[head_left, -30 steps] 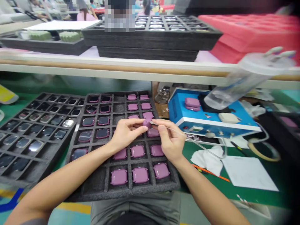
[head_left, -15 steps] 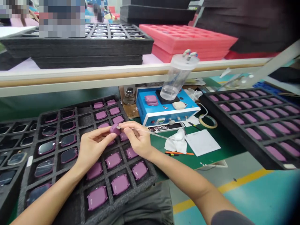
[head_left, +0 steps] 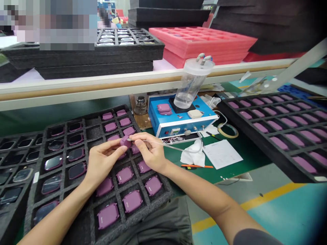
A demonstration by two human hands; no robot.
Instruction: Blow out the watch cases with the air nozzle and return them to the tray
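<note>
My left hand (head_left: 106, 160) pinches a small purple watch case (head_left: 125, 141) between thumb and fingers, above a black foam tray (head_left: 89, 217). My right hand (head_left: 150, 149) holds the end of a thin clear tube (head_left: 176, 147), its tip against the case. From there the tube runs right and loops toward a blue machine (head_left: 163, 119). Purple cases (head_left: 133, 200) fill many tray compartments on the right; cases with dark glass (head_left: 77, 170) lie in those on the left.
On the blue machine stands a clear cylinder (head_left: 189, 85). Right of it are a tape roll (head_left: 228, 130), white paper (head_left: 222, 153), tissue (head_left: 193, 153) and another tray of purple parts (head_left: 270, 166). Black and red foam trays (head_left: 204, 44) sit on the shelf above.
The camera view has shifted slightly. Both hands keep the same hold on the purple case and the tube.
</note>
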